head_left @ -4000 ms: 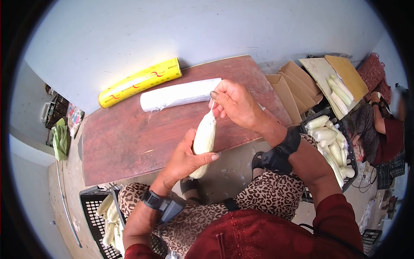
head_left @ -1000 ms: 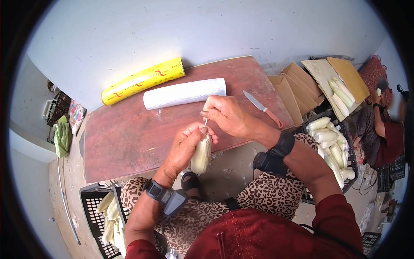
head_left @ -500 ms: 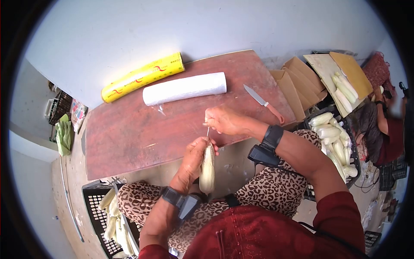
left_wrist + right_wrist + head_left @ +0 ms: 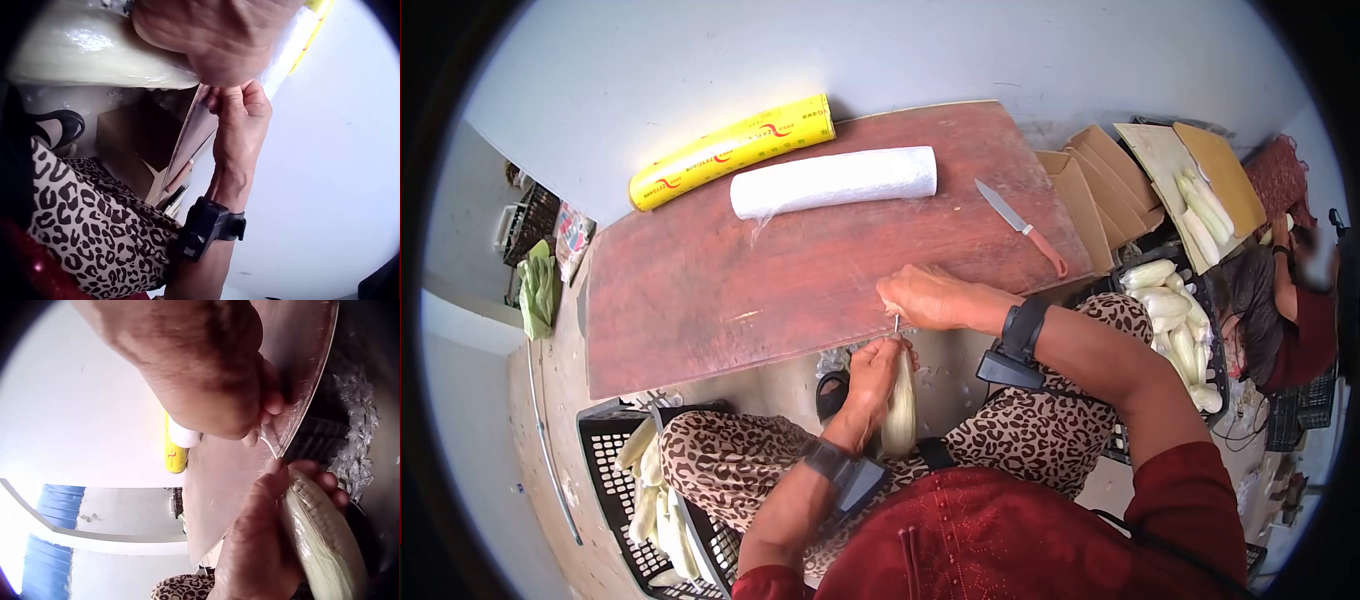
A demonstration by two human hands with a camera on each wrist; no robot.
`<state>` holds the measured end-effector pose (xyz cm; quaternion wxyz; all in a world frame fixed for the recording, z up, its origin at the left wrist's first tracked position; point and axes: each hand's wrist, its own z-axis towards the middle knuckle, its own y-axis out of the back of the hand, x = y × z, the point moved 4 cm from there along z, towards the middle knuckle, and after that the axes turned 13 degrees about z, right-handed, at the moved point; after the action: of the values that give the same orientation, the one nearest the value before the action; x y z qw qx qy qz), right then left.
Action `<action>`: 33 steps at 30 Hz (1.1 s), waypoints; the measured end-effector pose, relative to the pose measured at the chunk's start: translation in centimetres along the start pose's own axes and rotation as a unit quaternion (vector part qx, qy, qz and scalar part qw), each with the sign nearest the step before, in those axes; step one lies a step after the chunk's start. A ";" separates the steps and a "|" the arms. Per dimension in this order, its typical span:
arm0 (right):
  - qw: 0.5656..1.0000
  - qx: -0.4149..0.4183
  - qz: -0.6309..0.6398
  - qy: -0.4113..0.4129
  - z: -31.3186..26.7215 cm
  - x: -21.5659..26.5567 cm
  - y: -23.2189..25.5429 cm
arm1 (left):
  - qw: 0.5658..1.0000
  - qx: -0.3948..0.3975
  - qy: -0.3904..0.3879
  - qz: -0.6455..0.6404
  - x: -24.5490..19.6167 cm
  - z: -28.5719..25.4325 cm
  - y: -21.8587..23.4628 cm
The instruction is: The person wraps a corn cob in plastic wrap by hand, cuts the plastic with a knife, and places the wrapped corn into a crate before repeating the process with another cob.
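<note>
A pale ear of corn in clear film [image 4: 900, 412] hangs over the lap, just off the table's near edge. My left hand [image 4: 874, 382] grips its upper end; in the right wrist view the thumb of the left hand [image 4: 253, 540] lies at the tip of the corn [image 4: 322, 544], fingers behind it. My right hand [image 4: 935, 298], above the table edge, pinches the twisted film end [image 4: 269, 441], stretched between the two hands. In the left wrist view the right hand [image 4: 240, 134] has curled fingers, and the left hand [image 4: 219, 37] partly covers it.
On the red-brown table [image 4: 700, 290] lie a yellow roll [image 4: 735, 150], a white film roll [image 4: 835, 182] and a knife [image 4: 1020, 226]. Crates of corn stand at left [image 4: 615, 500] and right [image 4: 1175, 320]. Cardboard boxes [image 4: 1100, 190] adjoin the table. Another person [image 4: 1305, 310] sits at right.
Both hands and the corn have moved down toward the lap in the head view. The left hand has shifted to the corn's upper end. The knife, earlier hidden behind the right hand, now shows.
</note>
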<state>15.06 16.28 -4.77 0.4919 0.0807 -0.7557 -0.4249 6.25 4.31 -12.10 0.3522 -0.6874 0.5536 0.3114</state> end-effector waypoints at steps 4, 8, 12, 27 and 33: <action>1.000 -0.005 -0.016 0.005 0.3 -0.1 0.3 | 1.000 0.009 -0.018 -0.021 0.5 0.7 0.2; 0.999 -0.037 -0.020 0.005 0.2 -0.3 1.1 | 0.999 0.019 -0.012 -0.048 0.6 0.8 0.1; 0.991 -0.130 0.000 -0.004 0.5 -1.1 3.8 | 0.997 0.028 -0.004 -0.066 0.4 0.6 0.0; 0.911 -0.304 -0.124 -0.251 -9.3 -11.4 13.5 | 0.996 0.028 0.003 -0.090 0.8 1.0 0.0; 0.908 -0.224 0.026 -0.353 -10.7 -11.6 11.6 | 0.995 0.018 -0.002 -0.094 0.8 1.0 0.0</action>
<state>33.00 23.79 -2.61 0.2091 -0.2062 -0.7669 -0.5706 6.39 4.67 -13.31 0.3938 -0.7291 0.4912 0.2683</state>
